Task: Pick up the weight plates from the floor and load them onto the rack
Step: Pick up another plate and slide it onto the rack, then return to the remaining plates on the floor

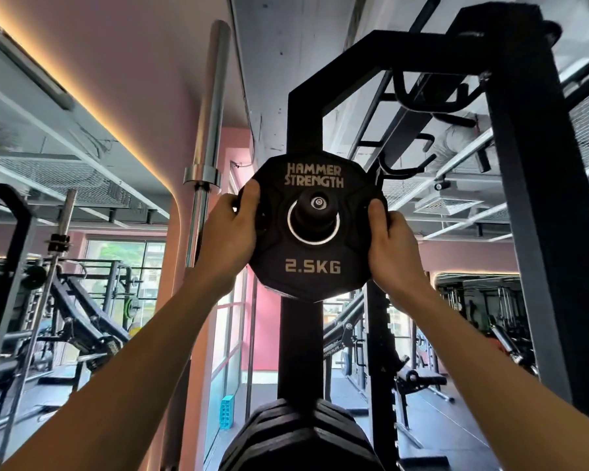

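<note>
**Inspector A:** Up on the black rack upright (pixel 305 124), at about head height, we find the work in hand. Rack first: the post runs up the middle of the view, its storage peg (pixel 315 207) pointing toward us. Low down and nearer to us, a stack of bigger plates (pixel 296 436) sits on the same post.

**Inspector B:** Noted. Next in size, the 2.5 kg plate (pixel 312 226). We see it upright, face toward us, its steel-ringed bore already around the peg, with the peg's cap showing through the hole. How far back along the peg it has gone, we cannot tell.

**Inspector A:** Hands, then. The left hand (pixel 230 237) grips the plate's left edge, thumb across the face and fingers curled behind. The right hand (pixel 390 241) does likewise on the right edge.

**Inspector B:** Our judgement: we should keep the plate square to the peg and push evenly with both hands until it seats against the post. A tilted plate may bind on the ring.

**Inspector A:** Agreed. We would also draw the curled fingers out from behind before the plate meets the upright, or they risk being pinched.
</note>
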Available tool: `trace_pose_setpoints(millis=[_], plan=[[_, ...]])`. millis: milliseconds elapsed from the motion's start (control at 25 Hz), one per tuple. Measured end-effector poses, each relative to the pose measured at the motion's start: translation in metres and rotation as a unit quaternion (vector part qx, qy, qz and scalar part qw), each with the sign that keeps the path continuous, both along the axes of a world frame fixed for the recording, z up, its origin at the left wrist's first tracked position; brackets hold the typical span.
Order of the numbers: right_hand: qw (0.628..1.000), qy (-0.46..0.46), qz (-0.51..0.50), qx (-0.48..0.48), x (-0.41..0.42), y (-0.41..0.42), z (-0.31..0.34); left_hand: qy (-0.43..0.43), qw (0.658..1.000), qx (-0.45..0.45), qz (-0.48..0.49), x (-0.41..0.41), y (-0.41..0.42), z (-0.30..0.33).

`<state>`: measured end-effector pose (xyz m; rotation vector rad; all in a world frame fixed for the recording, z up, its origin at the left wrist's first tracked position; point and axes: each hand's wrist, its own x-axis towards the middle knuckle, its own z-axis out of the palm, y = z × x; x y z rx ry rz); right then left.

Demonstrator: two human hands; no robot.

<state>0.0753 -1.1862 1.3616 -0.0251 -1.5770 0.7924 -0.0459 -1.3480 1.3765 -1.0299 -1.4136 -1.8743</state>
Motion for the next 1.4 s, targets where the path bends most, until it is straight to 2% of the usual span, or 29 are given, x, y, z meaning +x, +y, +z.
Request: trace_pose_setpoints(millis=[480, 840, 1040, 1240, 1400], plan=[[1.000, -0.005, -0.001, 0.004, -0.028, 0.024, -0.004, 0.006, 1.000, 0.000, 0.018, -0.018, 0.014, -0.005], [0.988, -0.153, 0.004, -0.013, 0.014, 0.008, -0.038, -0.014, 0.989, -0.124, 0.081, 0.017, -0.011, -0.041], [0.981, -0.194, 0.009, -0.022, 0.056, -0.012, -0.117, -0.037, 0.978, -0.185, 0.093, 0.053, -0.041, -0.132], [0.971, -0.227, 0.024, -0.068, 0.108, -0.041, -0.219, -0.132, 0.978, -0.158, 0.032, 0.119, -0.070, -0.243], [0.946, -0.278, 0.071, -0.151, 0.167, -0.072, -0.325, -0.209, 0.963, -0.172, 0.013, 0.185, -0.100, -0.346]])
